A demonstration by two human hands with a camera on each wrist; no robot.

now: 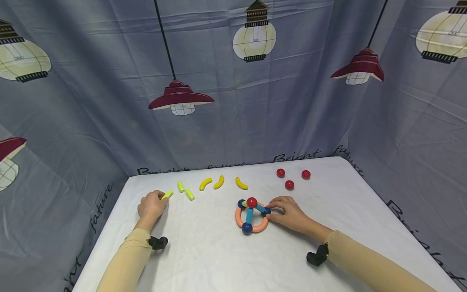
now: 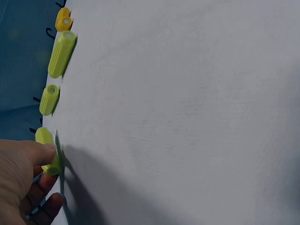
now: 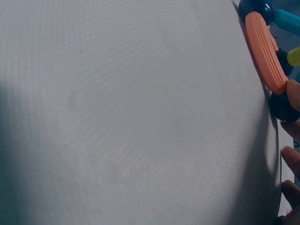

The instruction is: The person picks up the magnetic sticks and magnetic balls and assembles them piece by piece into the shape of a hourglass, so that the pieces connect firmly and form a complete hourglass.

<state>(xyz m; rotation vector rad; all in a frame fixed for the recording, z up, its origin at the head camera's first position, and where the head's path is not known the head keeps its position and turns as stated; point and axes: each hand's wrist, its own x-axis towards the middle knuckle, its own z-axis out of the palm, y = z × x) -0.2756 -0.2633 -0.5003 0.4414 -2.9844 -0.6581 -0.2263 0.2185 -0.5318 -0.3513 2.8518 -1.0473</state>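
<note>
My left hand (image 1: 152,205) pinches a yellow-green rod (image 1: 167,194) between thumb and fingers at the table's left. Just beyond it lie two more yellow-green rods (image 1: 189,194). Near the middle stands a ball-and-rod structure: orange curved rods (image 1: 238,217) and dark blue balls (image 1: 247,228) form its base ring, and blue straight rods (image 1: 249,215) rise to a red ball (image 1: 251,202) on top. My right hand (image 1: 290,213) holds the dark blue ball (image 1: 266,212) at the ring's right side between thumb and fingers. In the right wrist view most of this hand is cut off.
Three yellow curved rods (image 1: 219,182) lie along the back of the white table (image 1: 204,251). Three loose red balls (image 1: 289,185) are at the back right. A grey-blue curtain (image 1: 219,121) with printed lamps hangs behind and at the sides.
</note>
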